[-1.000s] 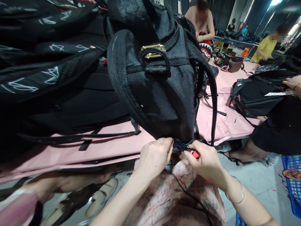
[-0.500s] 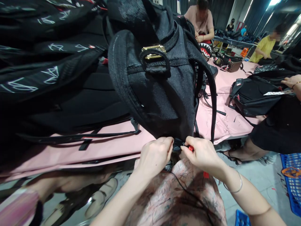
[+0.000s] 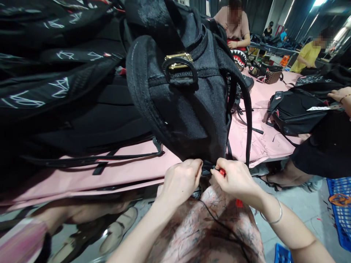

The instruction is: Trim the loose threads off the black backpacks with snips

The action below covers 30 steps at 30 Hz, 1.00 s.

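A black backpack [image 3: 189, 106] with a gold buckle [image 3: 178, 60] hangs over the near edge of the pink table [image 3: 131, 171], right in front of me. My left hand [image 3: 179, 182] is closed, pinching the backpack's bottom edge. My right hand [image 3: 237, 180] is closed around a small red-handled tool [image 3: 221, 171], its tip against the same bottom edge, a finger's width from my left thumb. A silver bangle sits on my right wrist. Loose thread clippings lie on my patterned lap [image 3: 208, 226].
A stack of black backpacks [image 3: 60, 84] with white markings fills the left of the table. Another black bag [image 3: 297, 111] lies at the right beside a seated person's legs [image 3: 315, 157]. Other people work at the far end. A blue crate [image 3: 340, 204] stands on the floor at right.
My right hand has drawn slightly up and left toward the backpack's bottom edge with the red tool. My left hand has kept its pinch in place.
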Motion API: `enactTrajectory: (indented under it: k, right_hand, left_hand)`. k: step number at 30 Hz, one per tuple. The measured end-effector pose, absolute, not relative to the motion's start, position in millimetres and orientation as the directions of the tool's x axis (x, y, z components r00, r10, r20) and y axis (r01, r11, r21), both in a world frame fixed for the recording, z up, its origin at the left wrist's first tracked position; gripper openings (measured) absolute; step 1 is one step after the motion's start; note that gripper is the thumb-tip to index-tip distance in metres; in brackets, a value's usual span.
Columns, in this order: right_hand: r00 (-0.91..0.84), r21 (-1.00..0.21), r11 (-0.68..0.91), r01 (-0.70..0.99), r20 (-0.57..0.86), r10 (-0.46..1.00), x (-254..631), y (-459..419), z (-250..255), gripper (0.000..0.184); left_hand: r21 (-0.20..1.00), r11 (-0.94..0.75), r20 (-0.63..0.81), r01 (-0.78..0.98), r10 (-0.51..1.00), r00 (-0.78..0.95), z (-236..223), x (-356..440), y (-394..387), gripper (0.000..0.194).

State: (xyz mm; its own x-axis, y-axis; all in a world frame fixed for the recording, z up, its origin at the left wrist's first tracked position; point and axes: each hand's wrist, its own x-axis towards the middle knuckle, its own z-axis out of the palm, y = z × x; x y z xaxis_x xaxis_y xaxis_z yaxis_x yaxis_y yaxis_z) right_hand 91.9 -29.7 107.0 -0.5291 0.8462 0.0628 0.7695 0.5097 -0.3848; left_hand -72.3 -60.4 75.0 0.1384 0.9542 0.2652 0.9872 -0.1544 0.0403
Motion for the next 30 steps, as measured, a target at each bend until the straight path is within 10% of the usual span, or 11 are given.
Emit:
enactTrajectory:
  k: [23, 30]
  right_hand:
    - [-0.536, -0.316, 0.534, 0.784, 0.088, 0.84, 87.7, -29.2, 100.3, 0.013]
    - [-0.456, -0.639, 0.534, 0.553, 0.304, 0.836, 112.3, -35.3, 87.4, 0.017]
  left_hand:
    - [0.111, -0.216, 0.384, 0.97, 0.91, 0.158, 66.4, -76.5, -60.4, 0.027]
    - [0.626, -0.327, 0.495, 0.709, 0.868, -0.037, 65.6, -82.9, -70.8, 0.021]
